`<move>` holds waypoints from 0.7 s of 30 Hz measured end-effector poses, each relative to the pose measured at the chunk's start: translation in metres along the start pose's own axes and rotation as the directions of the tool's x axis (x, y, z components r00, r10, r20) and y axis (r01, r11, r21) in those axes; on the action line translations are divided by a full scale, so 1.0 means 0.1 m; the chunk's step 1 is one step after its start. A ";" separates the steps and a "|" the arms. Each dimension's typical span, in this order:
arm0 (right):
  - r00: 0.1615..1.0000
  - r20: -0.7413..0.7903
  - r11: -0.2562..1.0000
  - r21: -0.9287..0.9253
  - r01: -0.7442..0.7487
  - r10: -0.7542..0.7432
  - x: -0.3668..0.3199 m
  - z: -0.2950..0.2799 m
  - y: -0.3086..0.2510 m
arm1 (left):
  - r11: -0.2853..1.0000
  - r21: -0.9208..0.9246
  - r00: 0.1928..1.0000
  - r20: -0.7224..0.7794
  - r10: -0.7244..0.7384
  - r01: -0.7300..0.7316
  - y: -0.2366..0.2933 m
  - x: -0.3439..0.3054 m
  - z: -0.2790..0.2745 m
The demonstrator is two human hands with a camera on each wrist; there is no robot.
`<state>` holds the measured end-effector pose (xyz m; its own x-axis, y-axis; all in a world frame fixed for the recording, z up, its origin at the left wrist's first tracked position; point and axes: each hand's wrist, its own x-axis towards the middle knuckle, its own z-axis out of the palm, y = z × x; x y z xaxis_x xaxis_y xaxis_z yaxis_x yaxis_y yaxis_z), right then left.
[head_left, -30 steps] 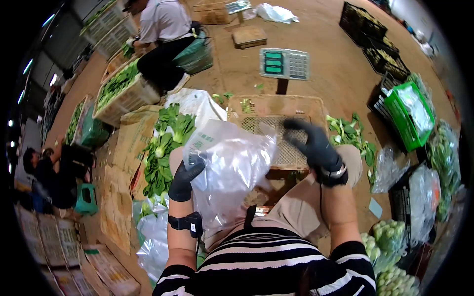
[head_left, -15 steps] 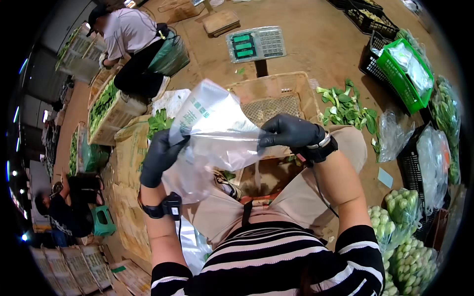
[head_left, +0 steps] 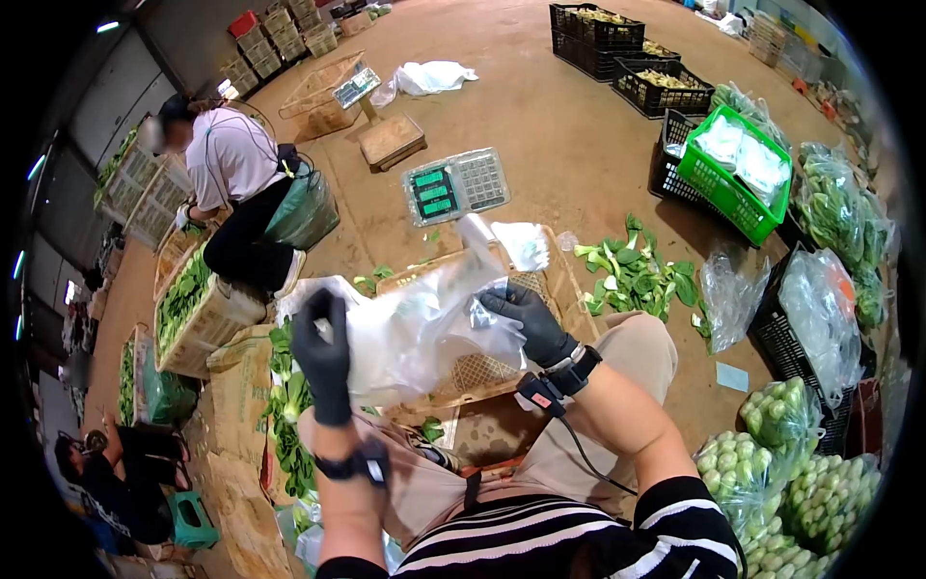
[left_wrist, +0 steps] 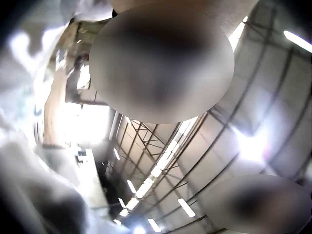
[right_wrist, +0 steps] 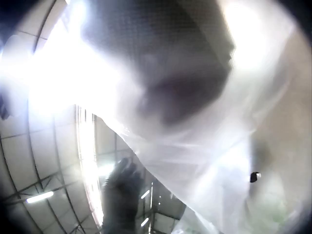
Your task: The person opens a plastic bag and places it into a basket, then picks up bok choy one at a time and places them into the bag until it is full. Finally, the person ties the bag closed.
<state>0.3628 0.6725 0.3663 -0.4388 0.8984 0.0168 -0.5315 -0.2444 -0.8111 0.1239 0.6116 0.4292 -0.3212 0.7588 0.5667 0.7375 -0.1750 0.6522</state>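
A translucent plastic bag (head_left: 405,338) spreads between the hands above a shallow plastic crate (head_left: 569,289). My gloved right hand (head_left: 531,323) pinches its right side; in the right wrist view the bag (right_wrist: 195,156) partly veils the dark right hand (right_wrist: 185,83). At the bag's left edge is my gloved left hand (head_left: 323,357), blurred, fingers bent loosely and apart from the thumb; the right wrist view shows this left hand (right_wrist: 122,195) raised away from the plastic. Pale plastic (left_wrist: 24,97) fills the left side of the left wrist view, where the fingers are unclear.
A scale display (head_left: 455,186) stands beyond the crate. Leafy greens (head_left: 641,275) lie to its right, others (head_left: 289,415) to the left. Bagged vegetables (head_left: 743,473) and a green basket (head_left: 738,174) are at right. A seated person (head_left: 231,174) works at back left.
The head view has shifted, showing more floor ahead. My left hand, which gripped the bag half a second ago, has come off its edge. My right hand keeps its grip, and the bag hangs more crumpled.
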 end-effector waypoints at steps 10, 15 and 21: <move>0.863 0.505 0.319 -0.819 0.477 0.003 -0.27 0.17 0.25 | 0.111 -0.713 0.720 0.671 -0.175 0.692 -0.30 -1.07 0.62; 0.932 0.353 0.831 -0.493 0.258 -0.080 -0.11 0.05 0.65 | -0.047 -0.768 0.735 0.627 -0.258 0.639 -0.49 -1.16 0.59; 0.895 0.435 0.492 -0.802 0.339 0.093 -0.16 0.12 0.61 | 0.839 -0.401 0.925 0.255 -0.282 0.366 -0.40 -1.26 0.67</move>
<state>0.3287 0.6384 0.3233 -0.7576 0.6230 0.1944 0.1708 0.4767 -0.8623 0.1746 0.5652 0.2982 -0.3532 0.9112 0.2121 0.2631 -0.1209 0.9572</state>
